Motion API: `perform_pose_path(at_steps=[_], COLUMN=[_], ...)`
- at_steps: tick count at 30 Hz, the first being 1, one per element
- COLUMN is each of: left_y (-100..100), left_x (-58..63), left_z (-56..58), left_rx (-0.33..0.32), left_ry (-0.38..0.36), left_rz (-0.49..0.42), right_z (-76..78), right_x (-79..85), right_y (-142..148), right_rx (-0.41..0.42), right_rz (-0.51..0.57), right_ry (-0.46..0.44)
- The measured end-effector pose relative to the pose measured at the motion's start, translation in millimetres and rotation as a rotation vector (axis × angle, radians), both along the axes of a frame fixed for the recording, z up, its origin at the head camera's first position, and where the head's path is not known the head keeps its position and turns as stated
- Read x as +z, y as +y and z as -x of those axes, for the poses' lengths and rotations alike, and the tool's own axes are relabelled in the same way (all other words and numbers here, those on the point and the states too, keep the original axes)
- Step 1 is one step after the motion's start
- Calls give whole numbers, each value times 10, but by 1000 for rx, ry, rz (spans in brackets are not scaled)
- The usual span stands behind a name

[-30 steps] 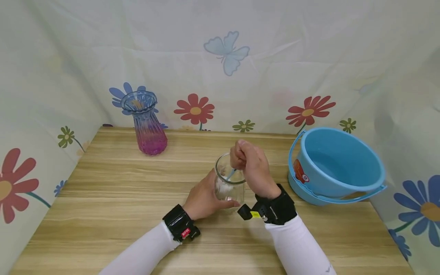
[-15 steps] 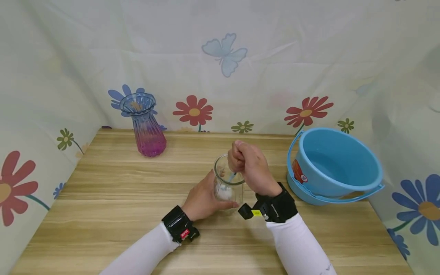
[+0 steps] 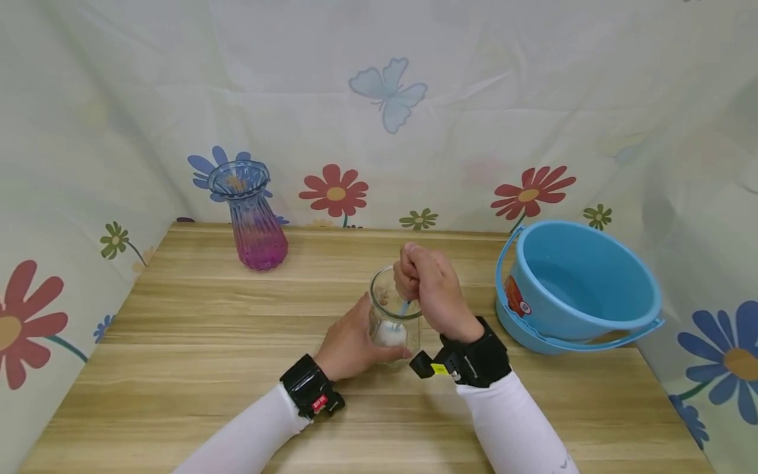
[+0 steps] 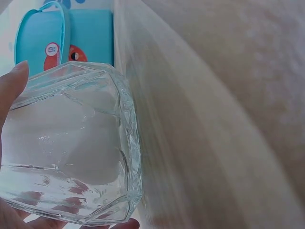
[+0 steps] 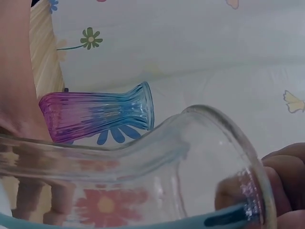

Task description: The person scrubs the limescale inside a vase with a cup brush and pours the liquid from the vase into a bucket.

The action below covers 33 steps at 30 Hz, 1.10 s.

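L hand (image 3: 352, 342) wrapped round side of glass jar (image 4: 71, 143); jar upright, approx. midway betw. L and R edges of tabletop (image 3: 177, 368). R hand (image 3: 435, 289) tightly curled at jar mouth, gripping blue stick (image 3: 404, 308), which goes inside. White stuff (image 3: 391, 334) seen in jar. Vase (image 3: 254, 220) nr far L corner, bucket (image 3: 541, 309) nr far R.

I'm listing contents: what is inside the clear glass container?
In the container: a blue stick and, low down, something white; the right hand covers the stick's upper end.
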<state>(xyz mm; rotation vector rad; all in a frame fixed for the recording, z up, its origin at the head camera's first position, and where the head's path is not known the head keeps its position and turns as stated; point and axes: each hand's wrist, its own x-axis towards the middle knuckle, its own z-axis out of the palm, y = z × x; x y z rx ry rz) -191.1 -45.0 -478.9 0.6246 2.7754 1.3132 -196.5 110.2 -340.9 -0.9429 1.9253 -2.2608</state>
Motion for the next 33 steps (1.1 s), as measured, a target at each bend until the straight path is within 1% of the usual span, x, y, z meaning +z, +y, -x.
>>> perform_pose_path(at_steps=[4, 9, 18, 22, 27, 33], left_y=[-5, -18, -36, -32, -32, -39], left_x=[-9, -13, 4, -11, -27, -34], left_z=[0, 2, 0, 10, 18, 15], left_rx=[-2, -12, -42, -47, -50, -40], left_ry=[1, -1, -20, -23, -20, -9], left_rz=[2, 9, -7, 0, -10, -11], right_z=[3, 8, 9, 9, 13, 20], right_x=[0, 9, 42, 48, 57, 57], right_y=[1, -14, -70, -74, -68, -54], right_rx=[-13, -38, -37, -19, 5, 20], right_rz=[-22, -81, -265, -321, -320, -265], right_ry=[-12, -16, -14, 3, -21, -68])
